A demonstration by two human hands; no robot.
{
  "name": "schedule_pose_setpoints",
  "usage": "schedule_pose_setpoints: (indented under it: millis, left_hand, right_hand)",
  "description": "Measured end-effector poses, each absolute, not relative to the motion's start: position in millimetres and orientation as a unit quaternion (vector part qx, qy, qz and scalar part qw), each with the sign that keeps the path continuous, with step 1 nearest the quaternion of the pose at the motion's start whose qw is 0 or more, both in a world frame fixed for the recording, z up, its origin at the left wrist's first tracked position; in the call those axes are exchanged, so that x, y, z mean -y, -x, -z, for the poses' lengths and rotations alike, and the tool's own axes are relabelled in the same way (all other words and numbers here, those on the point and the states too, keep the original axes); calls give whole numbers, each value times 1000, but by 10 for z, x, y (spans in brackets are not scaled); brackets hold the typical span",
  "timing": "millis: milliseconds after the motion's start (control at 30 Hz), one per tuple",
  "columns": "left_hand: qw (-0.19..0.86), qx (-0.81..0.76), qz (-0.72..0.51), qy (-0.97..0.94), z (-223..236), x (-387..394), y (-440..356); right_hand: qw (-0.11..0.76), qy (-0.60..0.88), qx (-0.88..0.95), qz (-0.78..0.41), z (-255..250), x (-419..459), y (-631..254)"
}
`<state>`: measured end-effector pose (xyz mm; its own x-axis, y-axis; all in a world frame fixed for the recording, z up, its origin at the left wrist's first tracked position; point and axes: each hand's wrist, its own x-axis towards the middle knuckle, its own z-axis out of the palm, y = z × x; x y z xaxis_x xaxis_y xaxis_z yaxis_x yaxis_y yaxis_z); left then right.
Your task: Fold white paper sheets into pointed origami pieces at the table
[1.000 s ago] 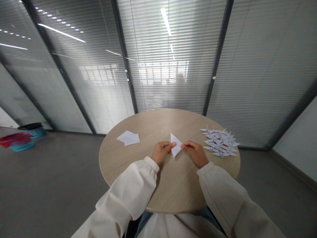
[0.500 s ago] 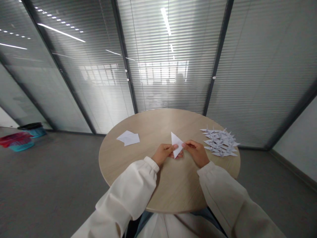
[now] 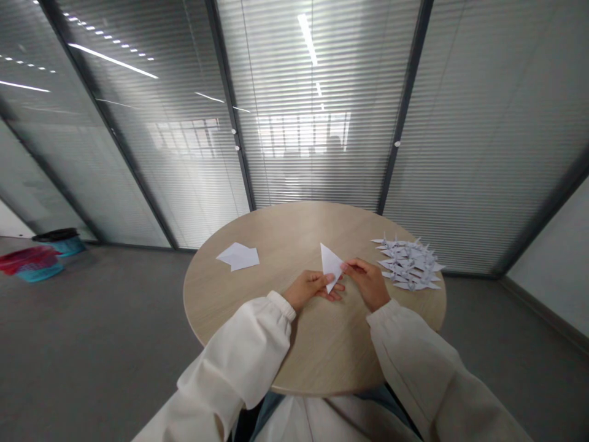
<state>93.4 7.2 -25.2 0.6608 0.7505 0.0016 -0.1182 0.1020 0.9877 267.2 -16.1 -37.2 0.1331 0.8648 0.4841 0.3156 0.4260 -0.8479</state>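
A white sheet of paper folded into a triangle [image 3: 330, 263] is held above the middle of the table, one point facing away from me. My left hand [image 3: 310, 288] grips its near end, thumb on top and fingers beneath. With thumb and fingertips, my right hand [image 3: 367, 281] pinches the triangle's right corner. On the left lie white paper sheets [image 3: 240, 256], partly overlapping. To the right is a pile of folded white paper pieces with pointed ends [image 3: 409, 264], which look like origami cranes.
The round wooden table [image 3: 322, 362] has its near edge close to my body. Beyond it stands a glass partition with blinds [image 3: 317, 172]. Bins with red [image 3: 32, 261] and black [image 3: 57, 235] liners are on the floor at far left.
The folded triangle has shifted slightly to the right and turned a little. My left fingers beneath it have spread a bit and reach further right. My right hand keeps its pinch.
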Motion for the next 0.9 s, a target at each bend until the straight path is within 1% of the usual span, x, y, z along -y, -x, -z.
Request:
schedule_pose_setpoints:
  millis: [233, 467, 733, 900]
  left_hand:
    - [683, -269, -313, -602, 253, -81, -935]
    - [701, -263, -281, -601, 276, -78, -925]
    - [688, -285, -269, -611, 284, -81, -912]
    - [698, -280, -249, -611, 287, -65, -915]
  right_hand:
    - [591, 482, 607, -223, 366, 162, -2665]
    - [599, 484, 602, -213, 382, 145, -2680]
    - [599, 481, 604, -212, 376, 146, -2668]
    - [604, 485, 597, -209, 369, 148, -2680]
